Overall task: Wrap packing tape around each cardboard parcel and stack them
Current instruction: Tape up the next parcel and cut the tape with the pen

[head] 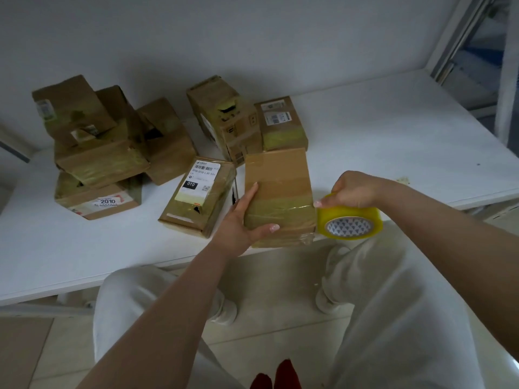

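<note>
Between hands, parcel — tape roll rightward

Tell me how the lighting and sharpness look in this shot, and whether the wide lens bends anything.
Head view: dim, flat, bluish light with soft shadows under the parcels. The table edge bows from wide-angle distortion. The tape roll and held parcel are reasonably sharp, with faint sheen on the tape. The stacked boxes at far left look softer, and their small label print is unreadable.
</note>
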